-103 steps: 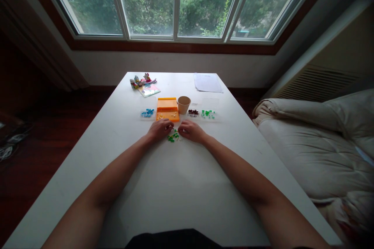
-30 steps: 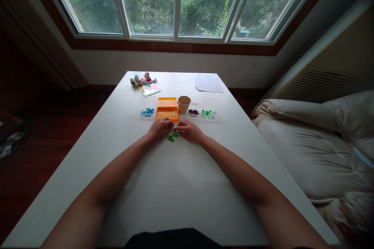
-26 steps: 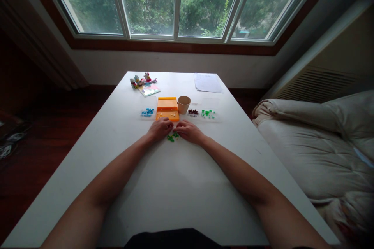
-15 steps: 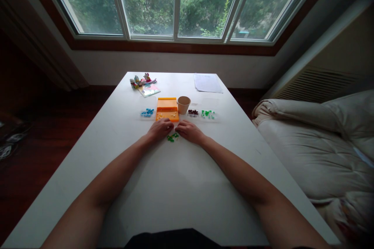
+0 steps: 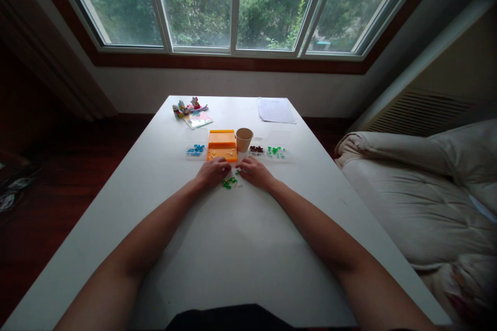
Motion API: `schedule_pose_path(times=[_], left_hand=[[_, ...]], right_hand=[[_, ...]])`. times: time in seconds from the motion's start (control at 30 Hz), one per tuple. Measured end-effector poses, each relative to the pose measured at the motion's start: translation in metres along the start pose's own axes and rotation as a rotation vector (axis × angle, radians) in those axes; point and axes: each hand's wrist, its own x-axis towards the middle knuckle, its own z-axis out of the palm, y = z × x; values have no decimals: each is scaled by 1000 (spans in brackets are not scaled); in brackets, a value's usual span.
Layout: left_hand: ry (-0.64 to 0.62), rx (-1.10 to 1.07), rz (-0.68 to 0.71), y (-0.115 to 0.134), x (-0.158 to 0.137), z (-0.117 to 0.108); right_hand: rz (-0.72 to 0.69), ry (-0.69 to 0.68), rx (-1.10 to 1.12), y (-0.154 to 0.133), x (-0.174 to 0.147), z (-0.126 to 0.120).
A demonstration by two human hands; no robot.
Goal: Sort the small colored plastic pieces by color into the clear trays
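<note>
On the white table point(image 5: 217, 248), my left hand point(image 5: 214, 170) rests just in front of an orange box point(image 5: 222, 137) with its lid up. Its fingers are curled together, and anything between them is too small to make out. To the right, my right hand point(image 5: 254, 171) lies with its fingers stretched toward the left hand, slightly apart. A small green piece point(image 5: 237, 172) is at its fingertips. Just below the gap between both hands is a little pile of green pieces point(image 5: 228, 183), with a few pale bits beside it.
A brown paper cup point(image 5: 244, 139) stands beside the orange box. Clear trays hold blue pieces point(image 5: 196, 150), dark brown pieces point(image 5: 256, 150) and green pieces point(image 5: 276, 152). Small figures point(image 5: 188, 107) and paper sheets point(image 5: 275, 110) lie at the far edge. A sofa point(image 5: 411, 191) is on the right.
My right hand has shifted slightly right, away from the left, and its fingers look more spread. A green piece and pale bits now show by it. My left hand has barely moved.
</note>
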Motion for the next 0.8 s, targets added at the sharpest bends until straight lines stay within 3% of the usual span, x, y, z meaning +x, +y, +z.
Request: schedule_pose_path(times=[0.4, 0.8], left_hand=[[-1, -11, 11, -1, 0, 1], [1, -13, 20, 1, 0, -1]], right_hand=[[-30, -20, 28, -5, 1, 1], [92, 25, -65, -8, 3, 4]])
